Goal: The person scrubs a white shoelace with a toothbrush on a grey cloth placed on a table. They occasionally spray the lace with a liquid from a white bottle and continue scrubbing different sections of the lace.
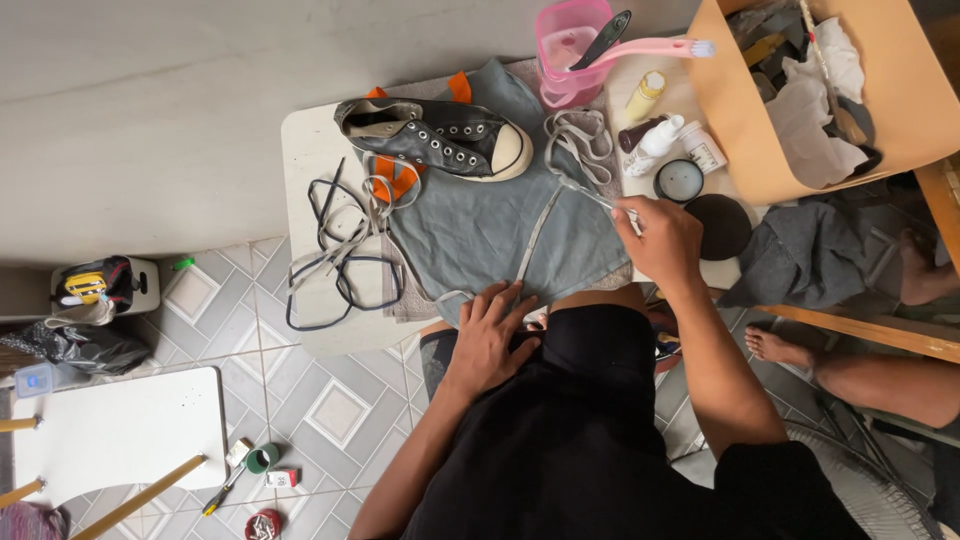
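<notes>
My left hand presses flat on the near end of a grey shoelace stretched across a blue-grey cloth on a small white table. My right hand pinches a thin clear brush handle whose tip rests on the lace's far end. A black lace-up sneaker lies on its side at the cloth's far edge, without laces. Dark and grey laces lie tangled left of the cloth.
A pink tub with a pink brush, small bottles, a round tin and its black lid sit at the far right. A cardboard box holds rags. Another person's bare feet are at right. A second white table stands lower left.
</notes>
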